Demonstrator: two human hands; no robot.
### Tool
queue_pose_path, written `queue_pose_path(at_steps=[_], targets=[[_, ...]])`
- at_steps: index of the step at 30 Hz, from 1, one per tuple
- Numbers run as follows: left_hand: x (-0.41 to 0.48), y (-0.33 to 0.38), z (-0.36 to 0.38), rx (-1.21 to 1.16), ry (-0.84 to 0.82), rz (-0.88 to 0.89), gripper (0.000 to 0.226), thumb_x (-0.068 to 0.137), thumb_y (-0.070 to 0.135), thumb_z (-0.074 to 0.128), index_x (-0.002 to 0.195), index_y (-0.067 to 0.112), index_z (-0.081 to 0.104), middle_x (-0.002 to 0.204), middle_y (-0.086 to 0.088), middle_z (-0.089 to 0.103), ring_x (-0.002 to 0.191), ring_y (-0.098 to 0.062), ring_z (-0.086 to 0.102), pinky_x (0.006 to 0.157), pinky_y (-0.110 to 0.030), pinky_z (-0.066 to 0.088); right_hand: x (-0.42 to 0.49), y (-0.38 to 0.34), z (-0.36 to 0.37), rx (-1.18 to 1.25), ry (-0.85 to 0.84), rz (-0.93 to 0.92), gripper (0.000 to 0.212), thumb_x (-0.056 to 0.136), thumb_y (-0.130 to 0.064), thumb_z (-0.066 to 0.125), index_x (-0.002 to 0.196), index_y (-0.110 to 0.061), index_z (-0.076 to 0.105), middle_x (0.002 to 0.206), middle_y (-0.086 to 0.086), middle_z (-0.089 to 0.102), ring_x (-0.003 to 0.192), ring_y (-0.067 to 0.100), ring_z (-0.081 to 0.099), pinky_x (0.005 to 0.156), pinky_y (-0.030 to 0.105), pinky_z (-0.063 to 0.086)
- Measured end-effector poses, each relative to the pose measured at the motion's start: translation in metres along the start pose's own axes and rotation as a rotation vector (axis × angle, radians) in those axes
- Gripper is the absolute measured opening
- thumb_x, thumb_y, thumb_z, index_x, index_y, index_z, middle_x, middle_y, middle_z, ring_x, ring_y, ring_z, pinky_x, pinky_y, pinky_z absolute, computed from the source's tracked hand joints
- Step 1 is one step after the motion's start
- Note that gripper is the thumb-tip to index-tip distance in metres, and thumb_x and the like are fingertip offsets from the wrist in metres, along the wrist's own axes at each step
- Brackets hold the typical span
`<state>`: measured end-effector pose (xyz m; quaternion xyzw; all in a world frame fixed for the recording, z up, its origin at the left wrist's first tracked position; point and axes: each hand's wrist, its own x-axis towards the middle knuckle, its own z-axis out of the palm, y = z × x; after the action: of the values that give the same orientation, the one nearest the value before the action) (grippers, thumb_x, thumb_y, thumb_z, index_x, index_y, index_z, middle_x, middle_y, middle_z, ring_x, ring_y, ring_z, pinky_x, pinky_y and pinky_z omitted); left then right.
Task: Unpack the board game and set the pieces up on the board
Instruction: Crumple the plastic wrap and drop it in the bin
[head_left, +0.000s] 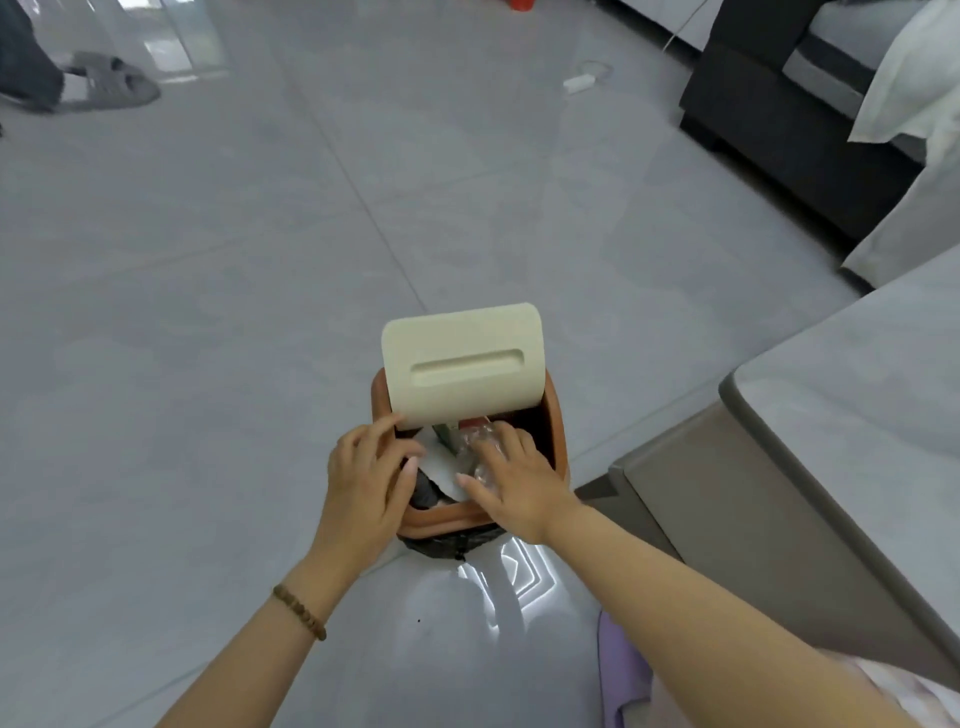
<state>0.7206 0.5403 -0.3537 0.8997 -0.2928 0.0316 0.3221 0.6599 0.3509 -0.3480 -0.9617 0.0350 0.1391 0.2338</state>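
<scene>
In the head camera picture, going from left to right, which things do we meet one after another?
grey slippers → left hand → right hand → grey table. The orange bin with its cream lid lies behind both hands, so I leave it out.

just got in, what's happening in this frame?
A person is bent over a small orange bin on the tiled floor, its cream lid flipped up. Both hands are inside the opening: the left hand at the near rim, the right hand pressing on clear crumpled plastic. No board game is visible.
</scene>
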Motion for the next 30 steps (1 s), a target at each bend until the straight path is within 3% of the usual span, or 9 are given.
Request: queue_pose_path(at_steps=[3,6,8,11,15,18,20,26,30], targets=[[0.027,0.005,-0.001,0.028,0.058,0.000,0.049,0.088,0.048,0.042,0.128,0.021,0.048,0.145,0.000,0.033,0.129,-0.021,0.026,0.109,-0.040,0.022,0.002,0.007,0.006,-0.030,-0.080,0.060,0.064,0.091,-0.062,0.022,0.143,-0.025,0.024,0.151,0.002,0.023,0.142,0.027,0.008,0.116,0.038,0.004],[0.052,0.008,0.006,0.056,0.002,0.015,0.065,0.088,0.054,0.041,0.144,0.023,0.028,0.153,0.002,0.022,0.140,-0.019,0.012,0.116,-0.041,0.009,-0.003,0.012,0.005,-0.041,0.109,0.001,0.071,0.082,-0.070,0.016,0.111,-0.012,0.046,0.120,0.004,0.046,0.120,0.025,0.036,0.108,0.035,0.023],[0.060,0.009,0.013,0.096,-0.028,0.005,0.066,0.090,0.056,0.037,0.146,0.023,0.024,0.153,0.003,0.023,0.142,-0.018,0.009,0.118,-0.042,0.006,-0.009,0.015,0.006,-0.075,0.195,-0.053,0.072,0.084,-0.072,0.013,0.093,-0.012,0.052,0.103,0.001,0.044,0.100,0.021,0.041,0.096,0.031,0.031],[0.063,0.006,0.023,0.199,-0.044,0.031,0.063,0.091,0.056,0.033,0.146,0.024,0.026,0.153,0.002,0.025,0.143,-0.019,0.011,0.118,-0.039,0.002,-0.017,0.017,0.005,-0.111,0.117,-0.102,0.073,0.088,-0.066,0.008,0.112,-0.018,0.057,0.101,-0.003,0.048,0.097,0.015,0.040,0.095,0.025,0.025],[0.064,0.002,0.027,0.253,-0.021,0.049,0.057,0.093,0.051,0.035,0.143,0.024,0.032,0.151,0.000,0.030,0.140,-0.021,0.016,0.117,-0.039,0.005,-0.023,0.020,0.009,-0.037,0.039,-0.105,0.047,0.094,-0.055,0.024,0.106,-0.016,0.047,0.097,-0.001,0.054,0.093,0.018,0.046,0.098,0.031,0.032],[0.063,0.003,0.028,0.267,-0.013,0.052,0.056,0.093,0.050,0.035,0.141,0.022,0.035,0.150,-0.001,0.031,0.140,-0.021,0.018,0.116,-0.039,0.006,-0.023,0.021,0.012,-0.099,0.051,-0.110,0.072,0.088,-0.063,0.011,0.110,-0.014,0.059,0.117,0.001,0.049,0.113,0.020,0.041,0.106,0.028,0.023],[0.062,0.004,0.029,0.270,-0.021,0.042,0.056,0.093,0.051,0.034,0.141,0.023,0.036,0.151,0.000,0.030,0.140,-0.021,0.017,0.116,-0.038,0.006,-0.018,0.019,0.010,-0.170,0.013,-0.071,0.075,0.088,-0.058,0.004,0.101,-0.015,0.064,0.105,-0.001,0.043,0.107,0.020,0.038,0.104,0.026,0.020],[0.062,0.005,0.030,0.219,-0.035,-0.009,0.057,0.093,0.054,0.030,0.140,0.023,0.038,0.150,0.001,0.033,0.140,-0.020,0.020,0.116,-0.041,0.016,-0.001,0.006,0.008,-0.032,0.223,0.216,0.008,0.092,-0.019,0.047,0.093,-0.012,0.045,0.081,0.006,0.058,0.073,0.023,0.048,0.061,0.031,0.031],[0.062,0.006,0.031,0.224,-0.046,-0.018,0.057,0.093,0.053,0.028,0.139,0.023,0.039,0.148,0.001,0.035,0.140,-0.021,0.024,0.116,-0.041,0.015,-0.010,0.015,0.014,-0.040,0.237,0.061,0.042,0.092,-0.043,0.043,0.079,-0.012,0.067,0.085,0.000,0.054,0.081,0.018,0.048,0.074,0.028,0.037]])
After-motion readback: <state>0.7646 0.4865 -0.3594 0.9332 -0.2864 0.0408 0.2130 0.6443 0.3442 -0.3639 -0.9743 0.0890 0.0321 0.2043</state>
